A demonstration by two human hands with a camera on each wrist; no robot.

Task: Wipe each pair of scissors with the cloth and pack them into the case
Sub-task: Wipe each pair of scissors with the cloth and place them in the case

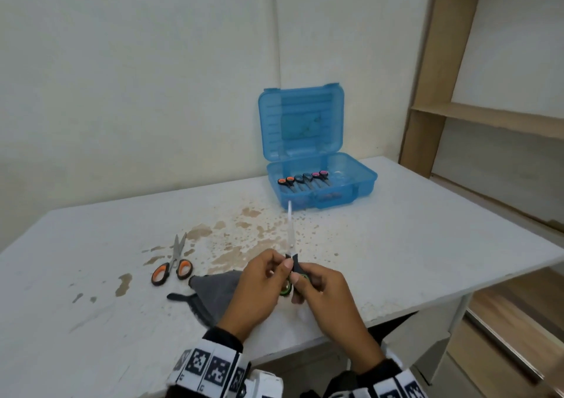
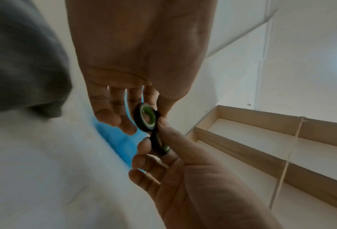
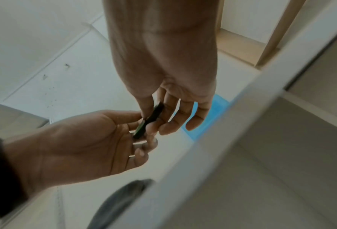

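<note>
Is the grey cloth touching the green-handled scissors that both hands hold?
Apart. The head view shows the green-handled scissors raised between the left hand and right hand, while the grey cloth lies on the table behind the left hand.

White table [image 1: 412,245] fills the lower frame; worn surface, brown patches [image 1: 244,239] of missing paint scattered centre-left, a few more chips toward the lower left. Front edge chipped near the lower right.

Off-white wall panels [image 1: 137,77] across the upper left and centre, a vertical seam [image 1: 278,62] between them running down from the top edge.

Light wooden shelving [image 1: 488,117] at the upper right, upright post slanting, one shelf board crossing toward the right edge. Same shelving in left wrist view, lower right [image 2: 261,147].

Wood-tone floor or lower board [image 1: 518,321] at lower right, under the table edge.
</note>
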